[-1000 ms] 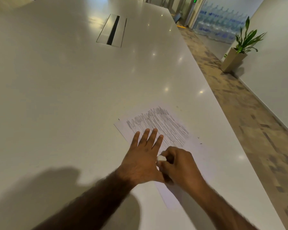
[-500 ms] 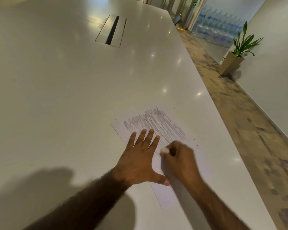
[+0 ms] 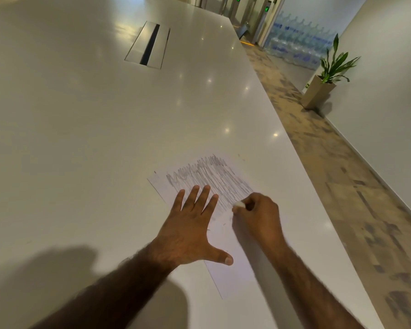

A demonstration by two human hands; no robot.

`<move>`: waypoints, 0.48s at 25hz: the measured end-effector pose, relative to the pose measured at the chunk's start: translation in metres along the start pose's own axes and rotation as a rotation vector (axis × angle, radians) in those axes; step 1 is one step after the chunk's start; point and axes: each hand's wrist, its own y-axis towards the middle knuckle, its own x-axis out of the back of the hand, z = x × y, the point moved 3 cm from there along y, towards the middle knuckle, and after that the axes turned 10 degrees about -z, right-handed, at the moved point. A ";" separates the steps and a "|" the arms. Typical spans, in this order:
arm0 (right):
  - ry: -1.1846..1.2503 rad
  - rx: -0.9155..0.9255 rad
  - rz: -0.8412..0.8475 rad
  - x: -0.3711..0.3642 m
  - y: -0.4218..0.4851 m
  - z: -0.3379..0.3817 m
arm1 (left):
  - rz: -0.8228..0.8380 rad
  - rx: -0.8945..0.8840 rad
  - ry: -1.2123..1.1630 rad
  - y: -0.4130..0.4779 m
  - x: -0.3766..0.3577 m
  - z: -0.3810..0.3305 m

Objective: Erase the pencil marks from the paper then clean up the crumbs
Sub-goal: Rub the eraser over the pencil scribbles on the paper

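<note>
left hand (image 3: 190, 231) lies flat on the near part of the paper (image 3: 226, 279), fingers straight and spread, thumb stretched toward the sheet's near end, pressing it onto the white table (image 3: 81, 138). just beside it, right hand (image 3: 259, 218) is curled around a small white eraser (image 3: 239, 204), whose tip shows past the fingers and touches the sheet at the near edge of the pencil marks (image 3: 214, 176); a few dark crumbs (image 3: 224, 224) lie on the paper between the two hands. farther off, a recessed slot panel (image 3: 150, 45) sits in the tabletop, and a potted plant (image 3: 328, 74) stands on the floor by the wall.
</note>
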 end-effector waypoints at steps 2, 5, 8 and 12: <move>-0.027 0.121 0.146 -0.012 -0.016 0.005 | 0.002 -0.010 0.017 -0.001 0.000 -0.001; -0.055 0.081 0.105 -0.011 -0.008 0.002 | 0.005 -0.007 0.006 0.001 0.001 0.001; -0.014 0.048 0.010 -0.008 -0.004 -0.001 | 0.011 -0.008 0.001 -0.002 0.000 -0.001; -0.055 0.076 0.086 -0.012 -0.009 0.002 | 0.010 -0.005 0.013 0.000 0.001 0.000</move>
